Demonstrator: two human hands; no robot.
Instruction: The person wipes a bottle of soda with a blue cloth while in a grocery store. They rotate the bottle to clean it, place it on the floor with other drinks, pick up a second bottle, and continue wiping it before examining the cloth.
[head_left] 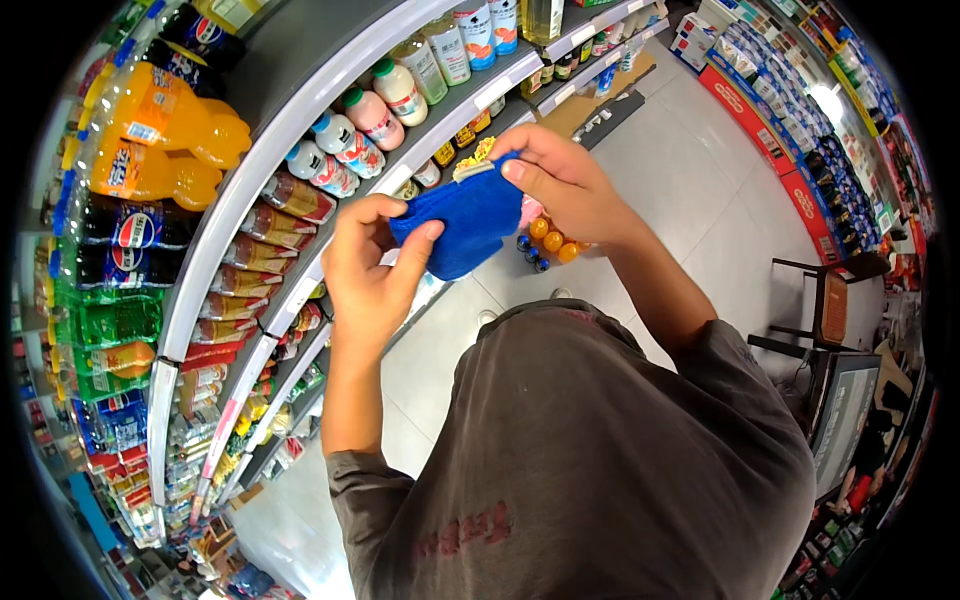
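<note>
A folded blue cloth (465, 222) is stretched between my two hands, in front of the shelves. My left hand (372, 270) pinches its left end between thumb and fingers. With thumb and fingers closed, my right hand (560, 180) grips the upper right corner. The cloth hangs in the air, its lower edge loose. Close behind it, on the shelf, stand white and pink bottles (375, 120) with green caps. A small yellow packaged item (476, 158) shows just above the cloth, partly hidden by it.
Large orange soda bottles (165, 120) and dark cola bottles fill the left shelf. Shelf edges (215, 240) curve close by my left arm. Orange-drink bottles (550, 240) show beyond my right wrist. A dark chair (825, 305) stands at right, with stacked red cartons (750, 110) farther back.
</note>
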